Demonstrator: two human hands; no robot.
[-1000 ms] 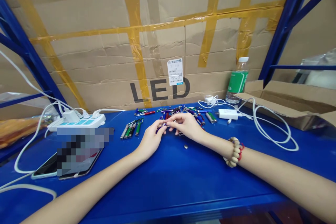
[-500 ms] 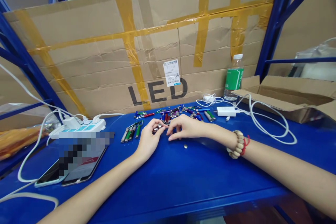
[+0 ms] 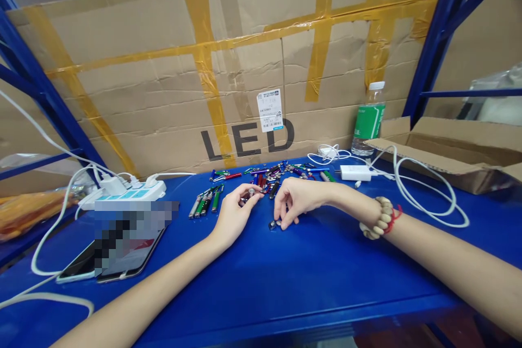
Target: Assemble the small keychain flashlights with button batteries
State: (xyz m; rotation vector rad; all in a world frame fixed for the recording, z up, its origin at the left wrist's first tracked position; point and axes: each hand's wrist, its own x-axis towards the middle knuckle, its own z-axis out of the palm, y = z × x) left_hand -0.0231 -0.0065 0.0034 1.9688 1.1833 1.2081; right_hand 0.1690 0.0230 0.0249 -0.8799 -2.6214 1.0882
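Note:
My left hand [image 3: 238, 207] is closed, thumb and fingers pinching a small round silver piece [image 3: 252, 191] whose full shape is hidden. To its right, my right hand [image 3: 297, 201] reaches down to the table with thumb and fingertips pressed around a small silver disc [image 3: 279, 223], like a button cell. Touching or just beside those fingertips lies a small dark, shiny piece [image 3: 272, 224], too small to name. Behind both hands spreads a pile of small coloured metal penlights [image 3: 273, 189] with clips. Several more penlights [image 3: 206, 204] lie in a row left of my left hand.
On the left are a white power strip [image 3: 138, 193] and two phones [image 3: 134, 253]. A white charger [image 3: 354, 173] with a looped cable [image 3: 428, 217], a water bottle [image 3: 367, 125] and an open carton [image 3: 452, 157] stand right. A large cardboard sheet [image 3: 163, 103] backs the blue table [image 3: 261, 283].
My right hand has moved down and right, away from my left fingers, onto the silver disc on the table. A small dark piece now shows by its fingertips. My left hand stays about where it was.

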